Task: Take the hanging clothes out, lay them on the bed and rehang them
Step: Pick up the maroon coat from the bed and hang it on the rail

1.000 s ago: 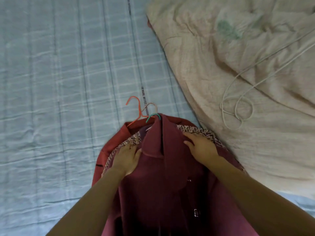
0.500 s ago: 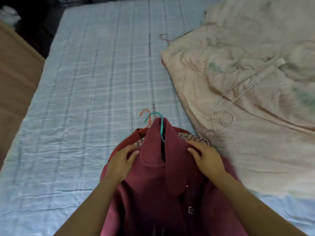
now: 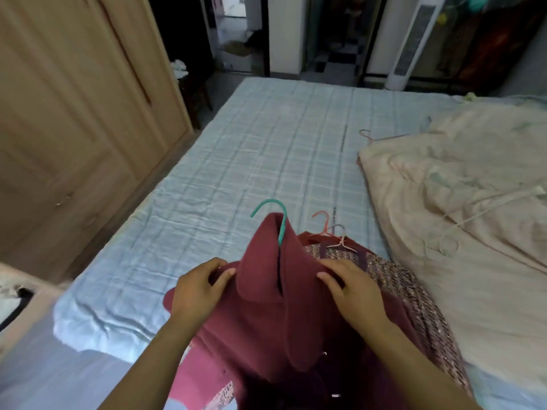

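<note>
Both shoulders of the coat [image 3: 266, 329], at lower centre, are gripped: the left hand [image 3: 198, 291] pinches one, and the right hand [image 3: 352, 288] curls over the other. A teal hanger [image 3: 275, 214] hooks up from its collar. Beneath it, a tweed garment [image 3: 399, 279] on a pink hanger [image 3: 340, 241] lies on the bed [image 3: 251, 161]. At upper left, the wardrobe [image 3: 74, 113] doors are closed.

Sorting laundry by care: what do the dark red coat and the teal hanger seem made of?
Coat: thick, matte, felt-like cloth, possibly a wool blend; it holds a stiff, soft-edged fold at the neck. Hanger: thin wire, likely plastic-coated, given its smooth teal surface and slim curve.
</note>
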A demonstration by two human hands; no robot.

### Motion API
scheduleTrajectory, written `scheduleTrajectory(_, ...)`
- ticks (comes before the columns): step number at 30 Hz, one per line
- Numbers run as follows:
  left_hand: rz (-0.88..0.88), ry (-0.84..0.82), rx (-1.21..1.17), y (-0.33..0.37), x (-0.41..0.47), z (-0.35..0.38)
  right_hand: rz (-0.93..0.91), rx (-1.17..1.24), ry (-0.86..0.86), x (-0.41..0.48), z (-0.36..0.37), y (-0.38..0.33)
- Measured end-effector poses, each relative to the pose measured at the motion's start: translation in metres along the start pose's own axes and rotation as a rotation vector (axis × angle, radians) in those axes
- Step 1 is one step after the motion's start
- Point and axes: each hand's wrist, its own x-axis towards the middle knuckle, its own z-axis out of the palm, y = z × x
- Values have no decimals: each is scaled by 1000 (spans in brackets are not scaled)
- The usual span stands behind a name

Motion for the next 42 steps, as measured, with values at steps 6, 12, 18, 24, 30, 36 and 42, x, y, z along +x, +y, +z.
scheduleTrajectory(6,-174,142,-10,-99,-84,-114,-223,32,-26,-23,75,-137)
scheduleTrajectory(12,-341,411,75,-187,-173,-250,-446,114,-141,-44,168,-294)
scheduleTrajectory(18,-477,666,104,-263,-244,-353,-640,194,-236,-54,242,-431)
scheduleTrajectory(24,-508,865,332,-332,-267,-450,-754,384,-360,-53,329,-546)
scheduleTrajectory(30,-489,1052,432,-401,-227,-596,-894,590,-352,-3,413,-708)
scheduleTrajectory(36,-523,1260,622,-454,-182,-763,-1016,707,-312,70,466,-907)
scheduleTrajectory(42,-504,1461,728,-480,-152,-923,-1202,838,-269,134,492,-1094)
